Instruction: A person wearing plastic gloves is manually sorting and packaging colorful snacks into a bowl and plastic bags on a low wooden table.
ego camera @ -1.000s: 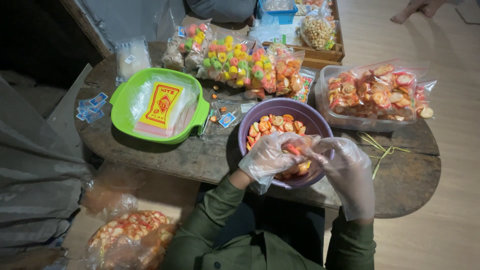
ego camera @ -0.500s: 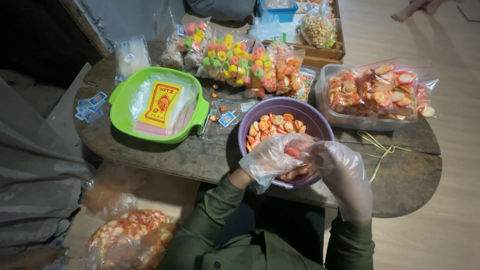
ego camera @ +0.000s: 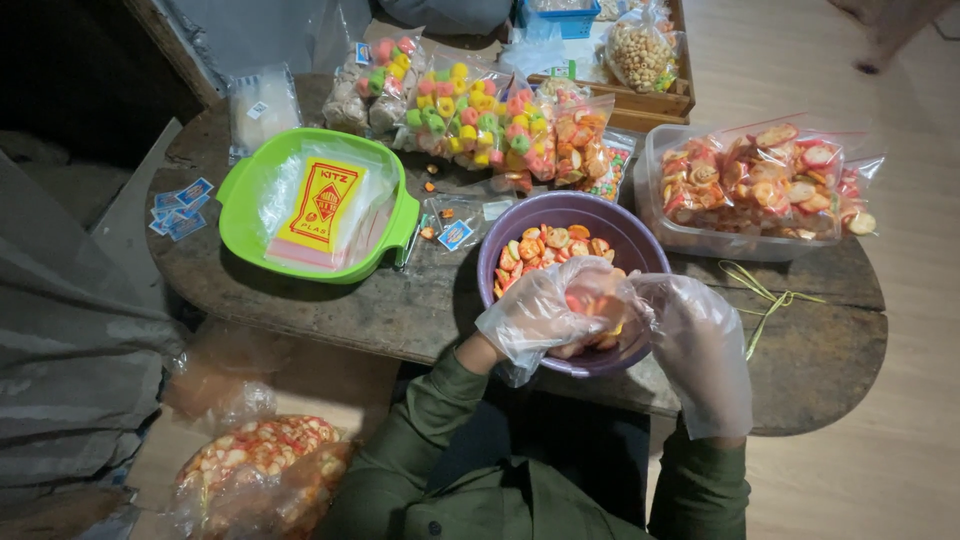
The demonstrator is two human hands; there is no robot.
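On the table (ego camera: 330, 310), the gloved left hand (ego camera: 535, 318) and right hand (ego camera: 690, 335) meet over the purple bowl (ego camera: 520, 225) of orange-red snacks (ego camera: 545, 248). Each grip curls around a few pieces between them, though clear plastic blurs the fingers and hides the bowl's near rim.

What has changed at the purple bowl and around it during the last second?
Little. Both gloved hands, the left hand and the right hand, stay together over the purple bowl, holding a small clear bag of snacks; the fingers only shifted slightly. A foot at the top right moved away. The green tub and the packed snack bags stayed put.
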